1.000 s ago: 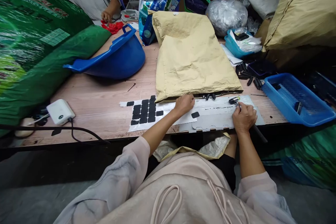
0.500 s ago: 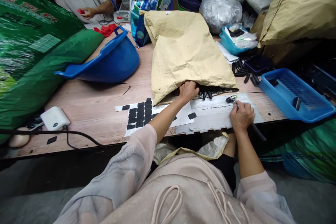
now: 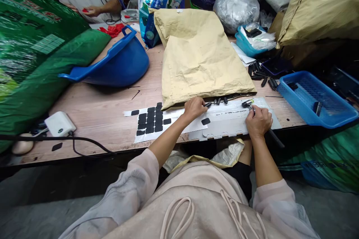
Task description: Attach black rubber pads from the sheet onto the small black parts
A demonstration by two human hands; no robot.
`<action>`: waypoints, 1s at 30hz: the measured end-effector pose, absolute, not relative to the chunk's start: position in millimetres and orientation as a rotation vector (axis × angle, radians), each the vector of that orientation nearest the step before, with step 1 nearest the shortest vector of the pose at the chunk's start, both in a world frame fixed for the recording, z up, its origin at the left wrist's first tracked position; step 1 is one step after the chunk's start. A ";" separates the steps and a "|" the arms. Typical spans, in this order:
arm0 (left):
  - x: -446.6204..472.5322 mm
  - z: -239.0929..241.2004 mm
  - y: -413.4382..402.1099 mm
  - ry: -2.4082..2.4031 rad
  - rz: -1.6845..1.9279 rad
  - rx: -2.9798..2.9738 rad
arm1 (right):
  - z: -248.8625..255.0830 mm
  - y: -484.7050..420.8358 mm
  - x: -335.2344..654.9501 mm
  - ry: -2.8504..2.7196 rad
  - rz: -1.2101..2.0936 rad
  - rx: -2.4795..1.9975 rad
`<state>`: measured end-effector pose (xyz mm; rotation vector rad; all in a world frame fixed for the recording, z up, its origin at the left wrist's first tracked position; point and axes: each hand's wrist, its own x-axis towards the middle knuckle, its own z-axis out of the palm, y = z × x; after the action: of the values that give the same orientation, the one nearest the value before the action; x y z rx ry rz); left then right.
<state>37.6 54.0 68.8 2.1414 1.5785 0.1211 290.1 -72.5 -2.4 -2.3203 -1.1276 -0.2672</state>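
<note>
Sitting at the near edge of the desk [image 3: 112, 130], you pinch a black part [image 3: 208, 104] in the closed fingers of your left hand [image 3: 194, 107], just at the mouth of the paper sack [image 3: 199, 52]. Your right hand [image 3: 259, 121] is clenched round a hammer [image 3: 248, 103]; its metal head is at the white sheet [image 3: 232, 121], and its dark handle runs back past the desk edge. One black square [image 3: 205, 121] lies on the sheet between your hands, and a block of black squares [image 3: 151, 121] sits left of your left forearm. A white adapter [image 3: 60, 124] with a black cable rests near the left front corner. More black parts [image 3: 220, 101] poke from the sack's mouth. Farther back, a blue basin [image 3: 120, 63] lies tilted beside a green sack [image 3: 42, 56], and a blue tray [image 3: 316, 101] sits at the right. At the far end, a co-worker's hand [image 3: 91, 10] is just above red pieces [image 3: 112, 30].
</note>
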 end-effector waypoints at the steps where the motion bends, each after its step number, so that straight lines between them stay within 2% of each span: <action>1: 29.0 66.8 46.9 1.544 0.114 2.138 | -2.8 -72.4 290.4 -1.125 -0.268 -2.324; 4: 9.8 53.9 28.5 1.439 0.189 2.121 | -3.5 -72.2 290.7 -1.128 -0.283 -2.320; 9: 0.6 16.5 14.4 1.309 0.590 2.114 | -4.1 -71.1 292.7 -1.118 -0.286 -2.320; 12: 0.4 1.0 14.5 1.277 0.708 2.099 | -1.9 -70.5 295.9 -1.119 -0.242 -2.327; 18: 0.4 -3.4 18.8 1.226 0.697 2.130 | 14.5 -78.4 272.3 -1.215 -0.204 -2.172; 25: 2.4 -3.1 18.0 1.245 0.693 2.123 | 26.1 -86.5 195.8 -1.543 0.154 -1.707; 30: 2.1 -3.9 19.1 1.215 0.699 2.122 | 27.1 -84.8 170.8 -1.621 0.112 -1.616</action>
<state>2.1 19.1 -3.9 2.1222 1.2148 0.6994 170.8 -84.8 27.1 -1.6162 -1.6209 0.1125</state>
